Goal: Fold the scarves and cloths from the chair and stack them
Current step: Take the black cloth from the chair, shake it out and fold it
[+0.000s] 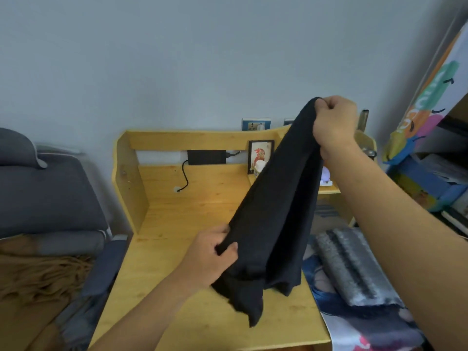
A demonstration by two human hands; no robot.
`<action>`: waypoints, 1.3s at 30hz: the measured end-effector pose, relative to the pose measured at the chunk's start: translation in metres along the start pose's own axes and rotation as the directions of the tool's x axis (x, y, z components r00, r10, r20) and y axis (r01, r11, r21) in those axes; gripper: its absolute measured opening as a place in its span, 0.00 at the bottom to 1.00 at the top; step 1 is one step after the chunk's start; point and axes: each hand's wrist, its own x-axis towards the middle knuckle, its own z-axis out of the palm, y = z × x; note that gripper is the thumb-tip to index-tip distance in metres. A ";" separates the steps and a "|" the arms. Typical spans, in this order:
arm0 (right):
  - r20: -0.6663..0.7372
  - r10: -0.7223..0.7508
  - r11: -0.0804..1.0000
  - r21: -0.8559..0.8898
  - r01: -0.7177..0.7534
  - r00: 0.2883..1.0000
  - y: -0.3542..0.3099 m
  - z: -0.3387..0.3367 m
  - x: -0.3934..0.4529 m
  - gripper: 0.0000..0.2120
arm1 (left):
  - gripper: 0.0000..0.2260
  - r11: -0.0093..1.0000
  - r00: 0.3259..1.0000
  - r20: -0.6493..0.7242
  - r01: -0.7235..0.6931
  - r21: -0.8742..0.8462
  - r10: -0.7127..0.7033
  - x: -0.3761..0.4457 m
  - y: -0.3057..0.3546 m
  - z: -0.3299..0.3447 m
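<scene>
A black scarf (pixel 276 211) hangs doubled over the wooden desk (pixel 192 211), its lower ends brushing the desk top. My right hand (pixel 333 120) grips its upper end, raised high at the right. My left hand (pixel 215 254) pinches the scarf's left edge lower down, above the desk's front half. A folded grey scarf (pixel 352 267) lies at the desk's right side on a printed mat (pixel 359 333). On the grey chair (pixel 43 193) at the left lies a crumpled brown scarf (pixel 38 274).
At the desk's back stand a black power strip (pixel 206 157) with a cable, a small framed picture (pixel 260 154) and a white bottle. A shelf with books and a colourful hanging cloth (pixel 430 102) stands at the right. A grey wall is behind.
</scene>
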 end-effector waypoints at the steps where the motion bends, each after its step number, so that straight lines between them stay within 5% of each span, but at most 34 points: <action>1: -0.001 0.043 0.998 0.036 -0.043 0.999 0.007 0.003 0.001 0.13 | 0.12 0.999 0.999 -0.040 0.007 -0.046 -0.009 -0.007 -0.004 0.001; 4: -0.069 0.081 0.997 0.020 -0.080 0.994 0.023 0.010 0.003 0.15 | 0.03 0.994 0.997 -0.008 0.077 -0.073 -0.078 -0.014 -0.010 -0.003; 8: -0.108 0.106 0.993 0.062 -0.100 0.988 0.032 0.023 -0.005 0.08 | 0.17 0.935 0.990 0.126 0.012 0.355 -0.060 -0.018 -0.031 -0.014; 11: 0.160 -0.012 0.999 -0.031 0.017 0.987 0.026 0.029 -0.034 0.11 | 0.18 0.882 0.991 0.123 -0.097 0.461 0.045 -0.018 -0.032 -0.018; 12: 0.393 -0.065 0.996 -0.035 0.086 0.917 0.023 0.029 -0.052 0.14 | 0.18 0.892 0.993 0.105 -0.087 0.444 0.044 -0.015 -0.026 -0.022; 13: 0.652 -0.086 0.989 -0.038 0.146 0.753 0.021 0.029 -0.074 0.16 | 0.18 0.901 0.995 0.095 -0.074 0.427 0.036 -0.011 -0.021 -0.027; 14: 0.858 -0.067 0.978 -0.044 0.202 0.509 0.021 0.029 -0.097 0.17 | 0.18 0.901 0.994 0.106 -0.056 0.429 0.012 -0.006 -0.017 -0.032; 16: 0.998 0.019 0.949 -0.036 0.312 0.058 0.033 0.036 -0.146 0.31 | 0.17 0.885 0.985 0.159 -0.020 0.466 -0.061 0.002 -0.006 -0.040; 17: 0.997 0.058 0.929 -0.032 0.368 -0.059 0.045 0.041 -0.168 0.35 | 0.15 0.874 0.979 0.176 0.002 0.485 -0.099 0.005 -0.002 -0.043; 18: 0.992 0.086 0.901 -0.037 0.432 -0.095 0.058 0.048 -0.186 0.33 | 0.13 0.864 0.973 0.189 0.017 0.504 -0.129 0.007 -0.001 -0.045; 20: 0.995 0.092 0.837 -0.058 0.544 -0.036 0.078 0.061 -0.203 0.21 | 0.12 0.832 0.962 0.219 0.017 0.554 -0.165 0.007 -0.001 -0.050; 23: 0.980 0.158 0.829 -0.200 0.522 0.124 0.093 0.062 -0.187 0.14 | 0.11 0.781 0.940 0.286 -0.037 0.623 -0.184 -0.004 -0.016 -0.061; 27: 0.953 0.149 0.901 -0.240 0.361 0.262 0.094 0.047 -0.172 0.12 | 0.17 0.927 0.959 0.208 0.108 0.360 -0.192 -0.028 -0.025 -0.065; 29: 0.965 0.135 0.939 -0.197 0.282 0.224 0.088 0.042 -0.182 0.16 | 0.18 0.937 0.978 0.104 0.141 0.320 -0.183 -0.030 -0.027 -0.062; 31: 0.988 0.075 0.917 -0.121 0.380 0.136 0.085 0.043 -0.207 0.39 | 0.16 0.922 0.981 0.022 0.171 0.347 -0.191 -0.026 -0.027 -0.056; 33: 0.999 0.004 0.876 -0.028 0.481 0.052 0.087 0.049 -0.237 0.43 | 0.14 0.899 0.976 -0.009 0.206 0.385 -0.220 -0.019 -0.023 -0.051; 36: 0.984 0.055 0.776 -0.149 0.613 0.169 0.110 0.057 -0.257 0.30 | 0.10 0.835 0.967 0.015 0.212 0.507 -0.254 -0.017 -0.018 -0.056; 39: 0.930 0.239 0.656 -0.368 0.659 0.281 0.131 0.050 -0.223 0.08 | 0.08 0.681 0.936 0.198 0.057 0.730 -0.291 -0.029 -0.030 -0.071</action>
